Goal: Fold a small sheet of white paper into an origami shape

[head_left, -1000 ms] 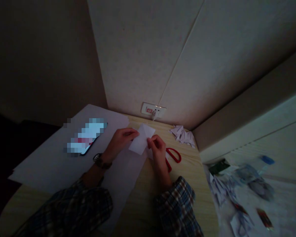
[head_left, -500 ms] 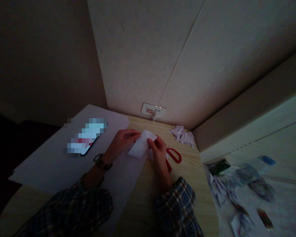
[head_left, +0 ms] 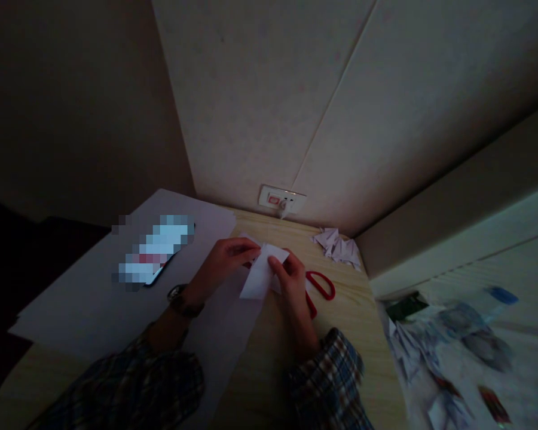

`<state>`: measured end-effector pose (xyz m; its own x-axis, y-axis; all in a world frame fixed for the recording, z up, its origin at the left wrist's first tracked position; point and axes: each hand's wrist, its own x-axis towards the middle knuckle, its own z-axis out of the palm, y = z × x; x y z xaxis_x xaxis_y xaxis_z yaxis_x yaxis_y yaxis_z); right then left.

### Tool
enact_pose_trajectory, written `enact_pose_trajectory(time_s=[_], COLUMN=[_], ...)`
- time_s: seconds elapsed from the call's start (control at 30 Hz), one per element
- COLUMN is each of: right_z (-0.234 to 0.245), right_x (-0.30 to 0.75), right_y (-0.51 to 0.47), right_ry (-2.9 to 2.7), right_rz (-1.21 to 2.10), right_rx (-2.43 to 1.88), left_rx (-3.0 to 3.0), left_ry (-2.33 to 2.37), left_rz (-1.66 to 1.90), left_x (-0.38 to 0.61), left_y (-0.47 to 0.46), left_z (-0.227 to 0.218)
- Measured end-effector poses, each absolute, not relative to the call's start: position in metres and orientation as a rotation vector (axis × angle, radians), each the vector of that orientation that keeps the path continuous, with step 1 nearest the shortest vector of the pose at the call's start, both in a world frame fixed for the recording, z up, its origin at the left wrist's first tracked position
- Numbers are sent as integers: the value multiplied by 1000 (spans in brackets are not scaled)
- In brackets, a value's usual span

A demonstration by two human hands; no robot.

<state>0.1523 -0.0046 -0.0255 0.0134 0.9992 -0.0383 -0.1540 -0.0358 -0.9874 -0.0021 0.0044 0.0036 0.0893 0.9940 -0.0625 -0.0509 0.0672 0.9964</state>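
Note:
A small folded piece of white paper (head_left: 259,276) is held up between my two hands above the table. My left hand (head_left: 228,261), with a dark watch on its wrist, pinches the paper's upper left edge between thumb and fingers. My right hand (head_left: 290,276) grips the upper right part, its thumb lying on the front face and the fingers behind. Scissors with red handles (head_left: 321,285) lie just right of my right hand, their blades hidden. Under my left forearm spread large white sheets of paper (head_left: 94,310).
A phone (head_left: 159,251) with a lit, blurred-out screen rests on the sheets. Folded paper pieces (head_left: 338,246) sit at the table's back right corner. A wall socket (head_left: 281,199) holds a plug. Right of the table lie crumpled papers and a clear bottle with a blue cap (head_left: 503,295).
The paper has turned more upright and looks narrower, its lower end shifting right. Both hands stay on it. The view has moved slightly.

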Motion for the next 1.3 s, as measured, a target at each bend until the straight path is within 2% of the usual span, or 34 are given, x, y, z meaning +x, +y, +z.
enact_pose_trajectory(time_s=[0.67,1.3], right_z=[-21,-24], right_x=[148,147], right_y=[-9,-9], right_ry=[-1031,-1082], right_rz=[1430,1357], right_rx=[-1101,-1115], left_rx=[1206,1235], left_ry=[1240,1281], left_rz=[1144,1244], left_x=[0,2], left_y=[-1,-4], left_z=[9,5])
